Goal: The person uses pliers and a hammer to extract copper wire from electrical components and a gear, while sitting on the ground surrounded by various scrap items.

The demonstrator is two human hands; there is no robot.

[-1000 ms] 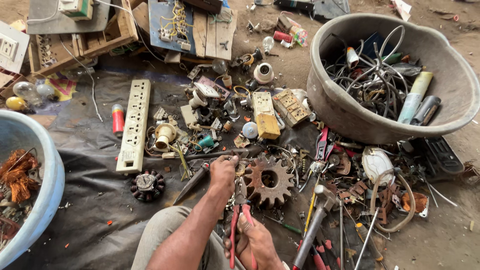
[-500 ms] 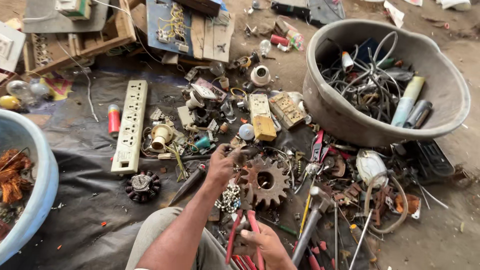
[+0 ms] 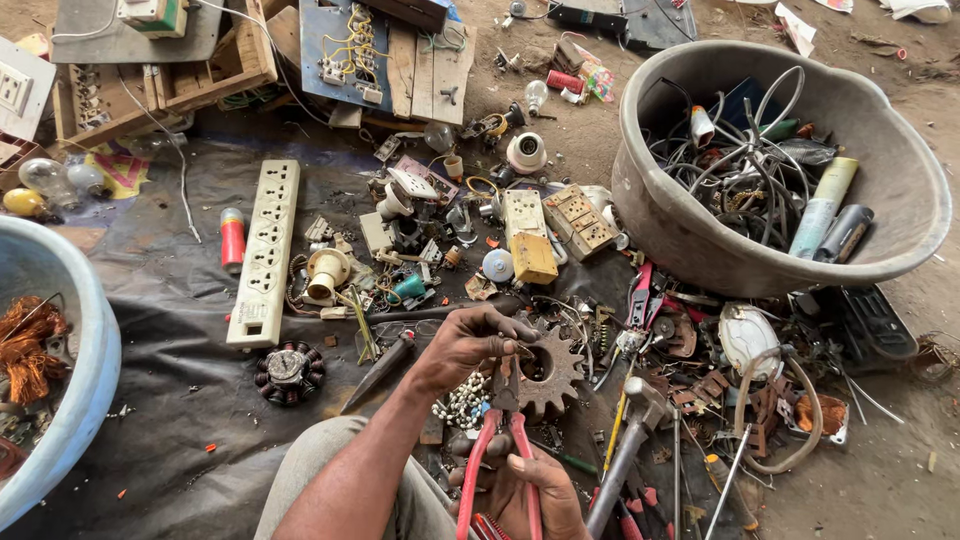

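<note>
My left hand [image 3: 468, 343] pinches a small metal part at the jaws of red-handled pliers [image 3: 503, 442], just above a rusty toothed gear [image 3: 548, 372] lying on the dark sheet. My right hand [image 3: 537, 492] grips the red handles of the pliers near the bottom edge. A string of small white beads [image 3: 462, 403] lies under my left wrist. The small part between the fingers is too hidden to make out.
A large grey tub [image 3: 672, 218] of wires and tubes stands at the right. A blue basin [image 3: 75, 395] with copper wire is at the left. A white power strip [image 3: 264, 250], sockets, bulbs, a hammer [image 3: 630, 440] and scrap parts cover the sheet.
My left hand has shifted slightly right onto the pliers' jaws above the gear. The pliers and my right hand have stayed low in the view. The camera has tilted a little.
</note>
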